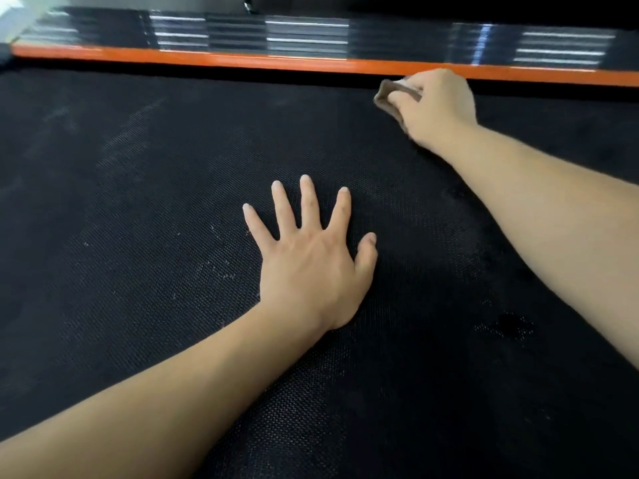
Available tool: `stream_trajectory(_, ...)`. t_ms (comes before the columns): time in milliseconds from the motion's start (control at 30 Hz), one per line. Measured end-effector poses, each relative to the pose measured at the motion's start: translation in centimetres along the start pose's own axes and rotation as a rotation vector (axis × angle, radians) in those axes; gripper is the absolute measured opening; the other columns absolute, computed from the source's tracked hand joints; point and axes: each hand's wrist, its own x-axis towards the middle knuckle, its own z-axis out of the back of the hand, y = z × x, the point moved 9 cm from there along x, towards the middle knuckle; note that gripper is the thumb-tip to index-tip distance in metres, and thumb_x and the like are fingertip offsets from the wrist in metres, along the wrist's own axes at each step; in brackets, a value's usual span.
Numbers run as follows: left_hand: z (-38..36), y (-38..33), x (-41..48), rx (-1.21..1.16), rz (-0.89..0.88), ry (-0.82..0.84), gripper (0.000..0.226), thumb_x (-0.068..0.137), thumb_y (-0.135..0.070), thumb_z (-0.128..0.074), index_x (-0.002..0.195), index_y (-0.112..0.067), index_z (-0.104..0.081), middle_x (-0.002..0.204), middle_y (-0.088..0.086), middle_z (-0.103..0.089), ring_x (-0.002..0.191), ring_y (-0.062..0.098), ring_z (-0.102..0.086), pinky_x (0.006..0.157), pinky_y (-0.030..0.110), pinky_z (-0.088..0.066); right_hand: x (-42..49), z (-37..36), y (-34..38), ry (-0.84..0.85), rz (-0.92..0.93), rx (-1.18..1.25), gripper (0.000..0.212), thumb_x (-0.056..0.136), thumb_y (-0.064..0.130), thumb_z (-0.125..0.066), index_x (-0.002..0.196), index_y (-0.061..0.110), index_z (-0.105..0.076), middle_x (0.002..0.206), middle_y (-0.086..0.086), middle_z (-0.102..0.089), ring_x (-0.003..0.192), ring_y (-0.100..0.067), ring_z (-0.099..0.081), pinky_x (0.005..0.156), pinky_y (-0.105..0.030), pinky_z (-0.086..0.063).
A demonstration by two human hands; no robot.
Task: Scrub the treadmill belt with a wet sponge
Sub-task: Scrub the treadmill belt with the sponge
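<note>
The black textured treadmill belt (155,271) fills most of the view. My right hand (437,105) is closed around a brownish sponge (386,95) and presses it on the belt at the far edge, just below the orange strip. Only the sponge's left end shows past my fingers. My left hand (311,264) lies flat on the middle of the belt, palm down, fingers spread, holding nothing. Faint whitish smears and specks mark the belt to the left of that hand.
An orange strip (242,60) runs along the belt's far edge. Behind it lies a black ribbed side rail (311,32) with bright reflections. A dark wet-looking spot (508,324) sits on the belt at the lower right.
</note>
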Motion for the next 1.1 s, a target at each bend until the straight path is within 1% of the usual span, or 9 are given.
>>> stream_trajectory(67, 0.1, 0.0, 0.0, 0.0, -0.004, -0.002, 0.073, 0.098, -0.068, -0.012, 0.162, -0.034, -0.004, 0.171, 0.012, 0.005, 0.154, 0.044, 0.016, 0.116, 0.073, 0.009, 0.6, 0.0, -0.3, -0.052, -0.039, -0.036, 0.03, 0.094, 0.045, -0.056, 0.099, 0.024, -0.077, 0.103, 0.001, -0.073, 0.102, -0.025, -0.064, 0.093, -0.043, -0.05)
stream_trajectory(200, 0.2, 0.0, 0.0, -0.006, -0.006, 0.001, 0.073, 0.098, -0.068, -0.012, 0.162, -0.034, -0.004, 0.171, 0.012, 0.005, 0.154, 0.043, 0.017, 0.116, 0.073, 0.01, -1.1, -1.5, 2.8, 0.1, 0.246, 0.021, 0.03, 0.096, 0.044, -0.059, 0.104, 0.022, -0.079, 0.092, 0.005, -0.064, 0.089, -0.018, -0.054, 0.076, -0.031, -0.039)
stream_trajectory(400, 0.0, 0.0, 0.0, -0.008, -0.009, -0.004, 0.073, 0.099, -0.068, -0.014, 0.162, -0.034, -0.005, 0.171, 0.012, 0.005, 0.154, 0.044, 0.016, 0.116, 0.073, 0.009, 1.1, 1.2, -2.3, -0.027, 0.015, -0.111, 0.034, 0.096, 0.045, -0.059, 0.111, 0.02, -0.076, 0.109, -0.007, -0.073, 0.105, -0.032, -0.064, 0.087, -0.037, -0.049)
stream_trajectory(533, 0.0, 0.1, 0.1, 0.001, 0.0, -0.002, 0.073, 0.098, -0.068, -0.013, 0.162, -0.034, -0.005, 0.171, 0.012, 0.004, 0.154, 0.044, 0.015, 0.116, 0.073, 0.009, -1.9, 0.3, -0.6, 0.095, 0.175, -0.009, 0.029, 0.098, 0.039, -0.059, 0.106, 0.018, -0.077, 0.1, -0.002, -0.067, 0.096, -0.024, -0.059, 0.082, -0.035, -0.044)
stream_trajectory(700, 0.0, 0.1, 0.1, -0.001, -0.002, -0.001, 0.074, 0.097, -0.069, -0.012, 0.162, -0.035, -0.005, 0.171, 0.012, 0.004, 0.155, 0.043, 0.015, 0.117, 0.072, 0.009, -0.3, 3.0, -5.0, -0.069, -0.093, -0.047, 0.031, 0.097, 0.043, -0.057, 0.098, 0.017, -0.075, 0.099, -0.005, -0.073, 0.099, -0.029, -0.066, 0.082, -0.036, -0.051)
stream_trajectory(867, 0.1, 0.1, 0.1, 0.002, 0.005, 0.004, 0.074, 0.097, -0.07, -0.011, 0.162, -0.035, -0.004, 0.171, 0.012, 0.004, 0.155, 0.043, 0.015, 0.117, 0.072, 0.008, -2.8, 1.9, -3.4, 0.114, 0.067, -0.027, 0.033, 0.099, 0.041, -0.055, 0.081, 0.019, -0.073, 0.083, 0.001, -0.069, 0.085, -0.022, -0.062, 0.074, -0.036, -0.048)
stream_trajectory(933, 0.1, 0.1, 0.1, 0.001, 0.002, 0.004, 0.074, 0.097, -0.07, -0.012, 0.162, -0.035, -0.004, 0.172, 0.012, 0.004, 0.155, 0.043, 0.015, 0.117, 0.072, 0.008, -1.8, 3.5, -5.1, 0.054, 0.001, -0.067, 0.033, 0.098, 0.044, -0.054, 0.091, 0.021, -0.077, 0.087, 0.002, -0.071, 0.093, -0.026, -0.065, 0.073, -0.034, -0.046)
stream_trajectory(1000, 0.1, 0.1, 0.0, 0.002, 0.001, 0.001, 0.073, 0.098, -0.07, -0.013, 0.162, -0.035, -0.005, 0.172, 0.012, 0.004, 0.155, 0.043, 0.015, 0.117, 0.073, 0.008, -1.3, 4.7, -6.8, -0.024, -0.148, -0.052, 0.033, 0.097, 0.041, -0.054, 0.078, 0.019, -0.07, 0.073, 0.007, -0.061, 0.091, -0.03, -0.065, 0.067, -0.031, -0.039)
stream_trajectory(1100, 0.1, 0.1, 0.0, 0.008, 0.001, -0.003, 0.073, 0.098, -0.07, -0.013, 0.162, -0.035, -0.005, 0.172, 0.012, 0.003, 0.155, 0.043, 0.014, 0.117, 0.073, 0.008, -2.6, 3.7, -5.4, 0.027, -0.054, -0.041, 0.033, 0.099, 0.034, -0.055, 0.077, 0.013, -0.07, 0.076, 0.0, -0.058, 0.087, -0.029, -0.059, 0.068, -0.033, -0.038)
